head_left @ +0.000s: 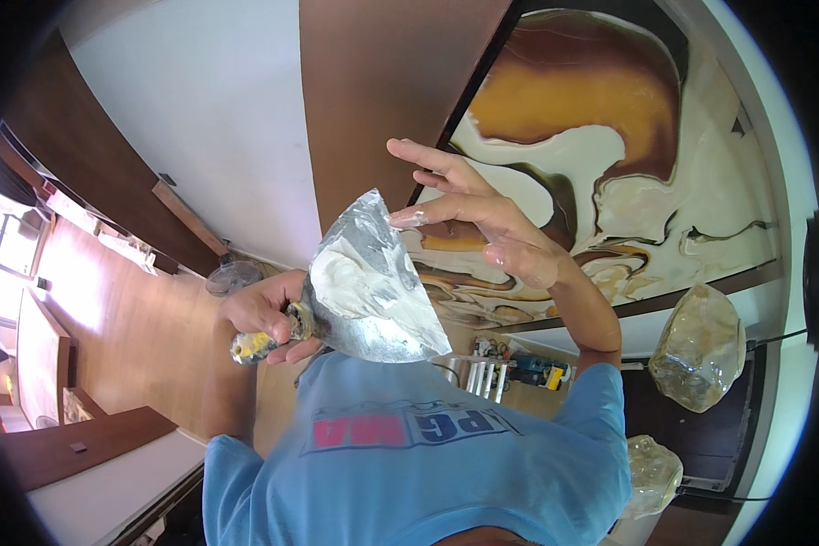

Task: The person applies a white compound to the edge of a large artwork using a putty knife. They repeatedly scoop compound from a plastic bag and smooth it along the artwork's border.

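Left hand (262, 314) has a tight grip round the handle of a wide putty knife (373, 282) loaded with white filler, right hand (482, 218) spread open, one pasty fingertip touching the blade's top edge.

At centre frame, a silvery putty knife (373, 282) smeared with white paste is showing a yellow-and-black handle. Below it, a light blue shirt (409, 473) is bearing red and blue print, while upper right a panel (591, 136) is swirling in brown, amber and cream.
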`<action>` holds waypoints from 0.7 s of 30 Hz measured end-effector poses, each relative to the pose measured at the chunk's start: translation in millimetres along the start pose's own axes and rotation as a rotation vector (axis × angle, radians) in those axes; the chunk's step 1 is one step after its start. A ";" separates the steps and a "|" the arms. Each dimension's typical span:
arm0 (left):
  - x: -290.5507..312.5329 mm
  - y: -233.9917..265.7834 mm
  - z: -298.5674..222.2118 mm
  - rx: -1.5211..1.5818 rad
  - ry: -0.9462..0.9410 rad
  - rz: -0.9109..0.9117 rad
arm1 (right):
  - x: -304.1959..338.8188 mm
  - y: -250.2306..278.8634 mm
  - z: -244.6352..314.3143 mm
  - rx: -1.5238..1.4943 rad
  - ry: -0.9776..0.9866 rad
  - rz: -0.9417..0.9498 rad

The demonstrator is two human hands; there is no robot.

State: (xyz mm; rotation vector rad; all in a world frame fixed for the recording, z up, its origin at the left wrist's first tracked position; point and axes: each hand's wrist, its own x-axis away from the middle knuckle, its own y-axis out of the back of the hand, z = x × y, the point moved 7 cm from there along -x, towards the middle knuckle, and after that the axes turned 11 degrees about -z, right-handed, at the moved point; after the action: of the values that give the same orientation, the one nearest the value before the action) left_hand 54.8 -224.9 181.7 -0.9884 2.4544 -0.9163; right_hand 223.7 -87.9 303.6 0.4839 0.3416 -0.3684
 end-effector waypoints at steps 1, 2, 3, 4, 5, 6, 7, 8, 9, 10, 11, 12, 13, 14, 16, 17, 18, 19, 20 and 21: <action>-3.4 -0.7 0.1 -0.013 0.019 -0.007 | 1.9 0.8 -0.5 -0.017 0.005 0.001; -5.8 -0.8 0.5 -0.018 0.037 -0.012 | 3.8 0.7 -1.9 -0.011 0.000 0.017; -7.4 -0.3 0.7 -0.013 0.049 -0.014 | 5.8 0.1 -3.0 -0.007 -0.004 0.033; -8.4 1.1 1.3 -0.008 0.064 -0.023 | 7.4 0.1 -3.9 -0.010 -0.008 0.038; -8.7 2.6 1.2 0.008 0.073 -0.029 | 10.4 -1.9 -6.2 0.006 -0.038 0.050; -8.7 3.2 0.7 0.026 0.076 -0.021 | 14.9 -4.2 -6.8 0.015 -0.066 0.053; -9.0 5.9 0.3 0.023 0.079 -0.038 | 17.9 -6.0 -7.5 0.037 -0.080 0.060; -9.0 7.5 -0.7 0.023 0.076 -0.042 | 21.1 -7.1 -7.7 0.036 -0.094 0.052; -9.6 8.6 -1.7 0.028 0.061 -0.046 | 23.6 -7.7 -7.7 0.046 -0.094 0.050; -10.5 10.0 -2.0 -0.028 0.037 -0.060 | 25.1 -7.6 -7.6 0.056 -0.087 0.057; -11.5 11.2 -2.6 -0.034 0.024 -0.075 | 26.9 -7.6 -7.5 0.066 -0.080 0.063; -12.8 11.7 -3.5 -0.039 0.009 -0.081 | 27.7 -6.7 -7.5 0.076 -0.065 0.078; -14.1 11.4 -4.9 -0.040 -0.011 -0.077 | 28.3 -5.2 -7.8 0.091 -0.052 0.081; -15.5 12.2 -5.0 -0.045 -0.010 -0.092 | 29.2 -4.5 -7.0 0.075 -0.035 0.101; -17.5 11.7 -7.2 -0.036 -0.030 -0.101 | 30.3 -3.7 -6.0 0.069 -0.001 0.134; -18.3 12.2 -6.3 -0.059 -0.015 -0.122 | 30.4 -2.4 -5.2 -0.034 -0.011 0.125; -18.6 12.3 -6.1 -0.074 -0.013 -0.140 | 30.6 -2.3 -4.3 -0.119 -0.018 0.130; -18.8 11.5 -5.6 -0.101 -0.011 -0.149 | 30.6 -1.9 -2.8 -0.215 -0.022 0.109; -19.8 9.6 -5.6 -0.081 -0.004 -0.130 | 29.5 -1.8 -3.3 -0.240 -0.033 0.101; -21.4 7.1 -5.1 -0.073 0.005 -0.099 | 28.7 -1.4 -3.2 -0.277 -0.042 0.062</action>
State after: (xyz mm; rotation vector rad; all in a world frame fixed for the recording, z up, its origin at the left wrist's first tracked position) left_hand 63.6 -203.6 182.1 -1.1421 2.4781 -0.8666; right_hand 247.6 -94.9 288.9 0.2147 0.3304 -0.2648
